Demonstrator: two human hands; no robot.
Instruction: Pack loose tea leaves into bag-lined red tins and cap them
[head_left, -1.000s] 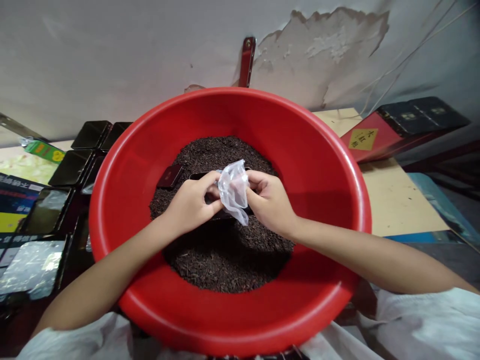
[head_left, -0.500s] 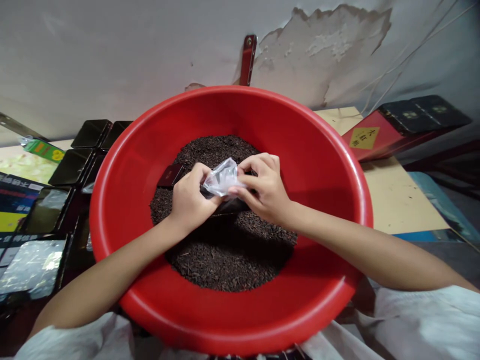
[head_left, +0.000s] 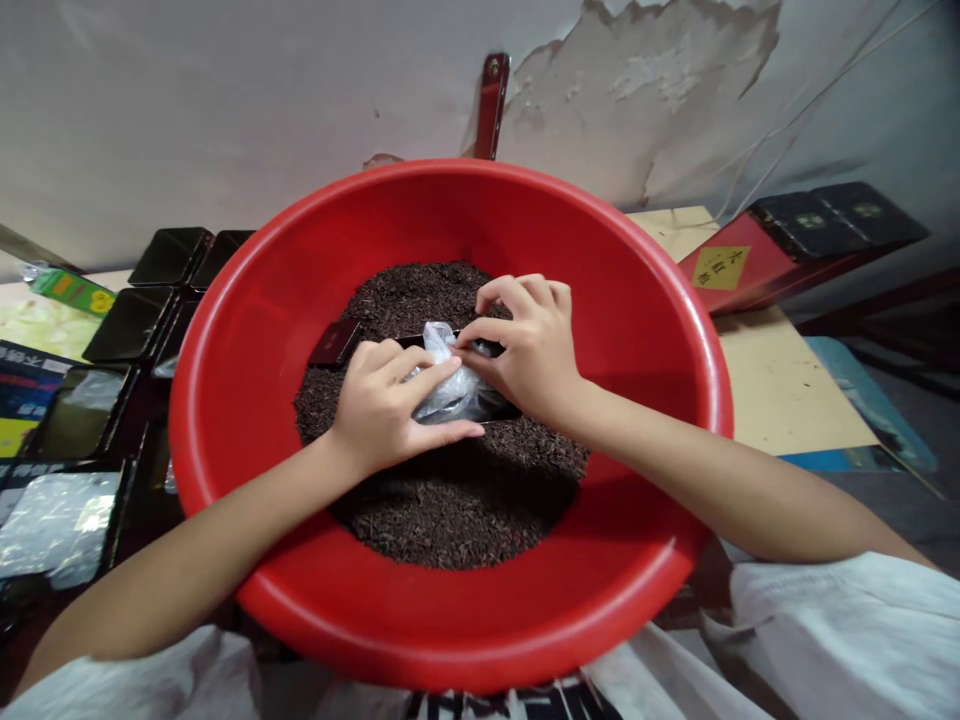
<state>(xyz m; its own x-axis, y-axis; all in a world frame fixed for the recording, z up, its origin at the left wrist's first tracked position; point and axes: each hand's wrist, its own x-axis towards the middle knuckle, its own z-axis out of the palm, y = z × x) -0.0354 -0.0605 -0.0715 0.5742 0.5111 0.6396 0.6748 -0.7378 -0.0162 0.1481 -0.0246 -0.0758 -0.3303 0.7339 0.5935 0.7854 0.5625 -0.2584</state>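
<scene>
A clear plastic bag [head_left: 454, 397] lies bunched in an open dark tin [head_left: 510, 410], which rests on dark loose tea leaves [head_left: 457, 520]. My left hand [head_left: 382, 405] is at the tin's left side, its index finger pressed on the gathered bag and its thumb stretched along the near edge. From the right, my right hand [head_left: 529, 345] pinches the bag's twisted neck between thumb and index finger, with the other fingers curled above. Left of the tin, a small dark lid [head_left: 335, 343] lies on the leaves. Both palms are hidden.
The wide red basin [head_left: 637, 570] surrounds the leaves. Several dark tins [head_left: 129, 325] stand to the left, one with a plastic bag [head_left: 60, 525] on top. A red box [head_left: 739, 255] stands on the pale board [head_left: 787, 390] at right. Behind is a peeling wall [head_left: 247, 100].
The bag's raised, spread mouth is now gathered and pushed lower into the tin. My left fingers have moved over the bag, and its thumb has stretched out. The view has shifted slightly.
</scene>
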